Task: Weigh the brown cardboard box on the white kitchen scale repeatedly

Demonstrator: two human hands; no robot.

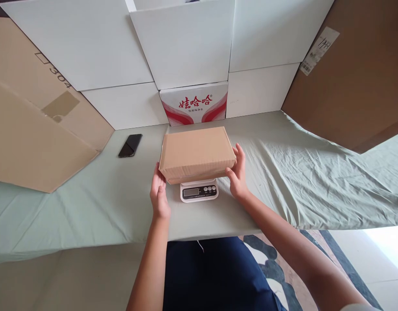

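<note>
A closed brown cardboard box [199,149] sits over a white digital kitchen scale [199,190], whose display and buttons stick out in front. The box covers the rest of the scale, so I cannot tell whether it rests fully on it. At the box's left front corner, my left hand [160,196] presses its fingers to the side, thumb apart from the box. My right hand [238,175] grips the right front corner, with its thumb at the front and fingers along the side.
A black phone [130,145] lies on the pale green cloth [117,198] to the left. Behind stand white panels and a white carton [195,103] with red print. Large cardboard sheets close off the left [49,129] and right [351,82]. The table's front edge is near my lap.
</note>
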